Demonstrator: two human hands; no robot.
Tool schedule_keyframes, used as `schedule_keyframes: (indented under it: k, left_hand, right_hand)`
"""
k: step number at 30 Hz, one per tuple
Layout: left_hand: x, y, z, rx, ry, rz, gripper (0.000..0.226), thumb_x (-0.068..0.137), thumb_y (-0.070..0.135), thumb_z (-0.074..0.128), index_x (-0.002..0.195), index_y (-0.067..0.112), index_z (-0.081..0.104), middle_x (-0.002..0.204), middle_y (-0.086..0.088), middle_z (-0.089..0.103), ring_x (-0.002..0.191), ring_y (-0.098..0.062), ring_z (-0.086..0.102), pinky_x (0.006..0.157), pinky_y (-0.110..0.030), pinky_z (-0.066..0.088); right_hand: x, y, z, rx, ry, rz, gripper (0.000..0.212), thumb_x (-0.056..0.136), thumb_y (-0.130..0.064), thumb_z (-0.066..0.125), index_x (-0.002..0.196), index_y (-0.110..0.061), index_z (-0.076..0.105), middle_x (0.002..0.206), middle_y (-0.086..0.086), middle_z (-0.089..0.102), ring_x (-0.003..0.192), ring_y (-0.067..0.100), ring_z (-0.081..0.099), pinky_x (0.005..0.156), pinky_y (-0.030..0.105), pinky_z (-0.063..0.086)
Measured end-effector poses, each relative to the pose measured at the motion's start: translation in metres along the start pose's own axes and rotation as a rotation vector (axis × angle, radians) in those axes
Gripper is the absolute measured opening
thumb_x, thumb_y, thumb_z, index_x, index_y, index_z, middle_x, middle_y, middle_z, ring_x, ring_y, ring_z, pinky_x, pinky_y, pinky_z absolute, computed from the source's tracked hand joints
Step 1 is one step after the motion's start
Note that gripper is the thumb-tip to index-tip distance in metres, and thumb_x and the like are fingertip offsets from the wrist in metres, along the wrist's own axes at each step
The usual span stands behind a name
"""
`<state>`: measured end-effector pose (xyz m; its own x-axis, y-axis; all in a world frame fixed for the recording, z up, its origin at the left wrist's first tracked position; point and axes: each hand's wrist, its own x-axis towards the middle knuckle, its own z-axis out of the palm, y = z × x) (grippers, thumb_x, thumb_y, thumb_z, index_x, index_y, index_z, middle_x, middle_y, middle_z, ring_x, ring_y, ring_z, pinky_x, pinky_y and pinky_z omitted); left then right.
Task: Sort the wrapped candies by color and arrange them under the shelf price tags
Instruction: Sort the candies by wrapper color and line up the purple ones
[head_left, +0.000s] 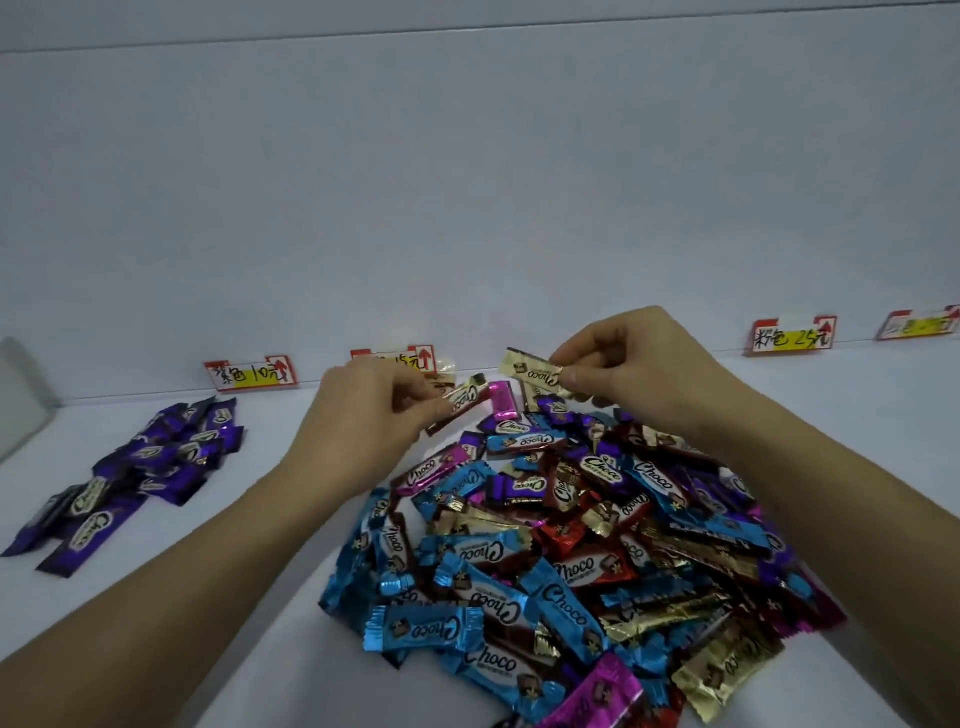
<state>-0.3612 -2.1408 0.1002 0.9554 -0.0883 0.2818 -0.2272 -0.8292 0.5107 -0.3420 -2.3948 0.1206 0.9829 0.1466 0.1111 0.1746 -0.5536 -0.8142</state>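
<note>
Hands each pinch 1 gold candy: left hand (363, 415) holds left candy (464, 399), tilted up to the right; right hand (628, 364) holds right candy (530, 370). 15 tag (413, 359) stands just beyond the left hand, the nearer one; pile (571, 545) lies below both.

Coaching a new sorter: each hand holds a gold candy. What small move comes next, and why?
Probably the left hand and right hand should lay their gold candies under the nearby second price tag: the purple candies already lie under the first tag.
</note>
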Motion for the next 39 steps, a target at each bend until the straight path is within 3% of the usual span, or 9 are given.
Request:
schedule_keyframes:
  k: [3, 7, 14, 21, 25, 28, 31, 35, 39]
  left_hand:
    - [-0.01, -0.031, -0.02, 0.034, 0.026, -0.071, 0.011, 0.093, 0.026, 0.069, 0.099, 0.022, 0.077, 0.068, 0.017, 0.065, 0.062, 0.003, 0.062, 0.058, -0.012, 0.037]
    - [0.002, -0.066, -0.028, 0.029, 0.074, -0.177, 0.014, 0.095, 0.018, 0.066, 0.102, 0.016, 0.078, 0.076, 0.01, 0.068, 0.073, 0.0, 0.059, 0.065, -0.026, 0.041]
    - [0.015, -0.078, -0.011, -0.01, 0.092, -0.259, 0.009, 0.094, 0.021, 0.069, 0.092, 0.019, 0.077, 0.073, 0.012, 0.065, 0.072, -0.002, 0.059, 0.052, -0.011, 0.033]
    - [0.009, -0.075, -0.005, 0.0, 0.129, -0.257, 0.018, 0.089, 0.038, 0.073, 0.083, 0.022, 0.072, 0.072, 0.005, 0.067, 0.07, -0.008, 0.061, 0.058, -0.026, 0.048]
    - [0.004, -0.072, -0.006, 0.001, 0.181, -0.252, 0.016, 0.089, 0.039, 0.073, 0.086, 0.024, 0.07, 0.074, 0.009, 0.066, 0.07, -0.005, 0.06, 0.054, -0.023, 0.042]
    - [-0.001, -0.068, -0.007, -0.006, 0.219, -0.189, 0.014, 0.089, 0.04, 0.073, 0.091, 0.026, 0.071, 0.078, 0.013, 0.065, 0.071, -0.004, 0.059, 0.055, -0.023, 0.041]
    - [-0.001, -0.06, -0.013, 0.061, 0.133, 0.026, 0.017, 0.089, 0.041, 0.071, 0.1, 0.028, 0.072, 0.083, 0.017, 0.064, 0.071, 0.0, 0.057, 0.058, -0.019, 0.039]
    - [-0.002, -0.043, -0.016, 0.137, -0.089, 0.248, 0.027, 0.089, 0.043, 0.068, 0.11, 0.027, 0.071, 0.089, 0.019, 0.062, 0.079, 0.0, 0.057, 0.066, -0.015, 0.043]
    - [-0.008, -0.018, -0.011, 0.129, -0.2, 0.318, 0.022, 0.089, 0.045, 0.065, 0.107, 0.033, 0.07, 0.089, 0.022, 0.06, 0.077, -0.002, 0.059, 0.064, -0.018, 0.045]
  right_hand:
    - [0.009, -0.014, 0.016, -0.074, -0.044, -0.018, 0.009, 0.089, -0.016, 0.075, 0.094, -0.023, 0.078, 0.075, -0.005, 0.076, 0.073, 0.006, 0.071, 0.07, 0.022, 0.055]
    - [0.032, -0.032, 0.047, -0.234, -0.05, -0.018, 0.013, 0.089, -0.012, 0.072, 0.096, -0.021, 0.079, 0.083, -0.006, 0.073, 0.076, 0.004, 0.066, 0.06, 0.013, 0.044]
    - [0.073, -0.044, 0.104, -0.23, -0.038, 0.071, 0.01, 0.088, -0.008, 0.073, 0.095, -0.012, 0.079, 0.093, 0.008, 0.076, 0.089, 0.019, 0.071, 0.077, 0.025, 0.056]
    - [0.082, -0.037, 0.124, -0.301, -0.025, 0.052, 0.026, 0.082, -0.035, 0.082, 0.082, -0.01, 0.076, 0.082, 0.006, 0.075, 0.081, 0.018, 0.071, 0.076, 0.033, 0.06]
    - [0.077, -0.04, 0.101, -0.307, -0.063, 0.041, 0.023, 0.088, -0.033, 0.076, 0.086, -0.011, 0.073, 0.079, 0.004, 0.075, 0.075, 0.017, 0.073, 0.074, 0.033, 0.062]
    - [0.063, -0.041, 0.068, -0.339, -0.106, -0.045, 0.015, 0.094, -0.03, 0.07, 0.093, -0.015, 0.071, 0.075, -0.004, 0.073, 0.063, 0.007, 0.07, 0.06, 0.021, 0.053]
    - [0.042, -0.037, 0.04, -0.472, -0.146, -0.204, 0.013, 0.095, -0.032, 0.066, 0.1, -0.022, 0.071, 0.085, -0.018, 0.064, 0.077, -0.002, 0.063, 0.068, 0.019, 0.048]
    - [0.007, -0.017, 0.018, -0.452, -0.207, -0.345, 0.013, 0.095, -0.034, 0.065, 0.106, -0.029, 0.069, 0.094, -0.017, 0.067, 0.088, 0.0, 0.063, 0.073, 0.015, 0.048]
    - [-0.015, 0.004, 0.001, -0.437, -0.229, -0.397, 0.015, 0.098, -0.027, 0.061, 0.109, -0.03, 0.07, 0.102, -0.02, 0.068, 0.097, 0.0, 0.061, 0.077, 0.031, 0.056]
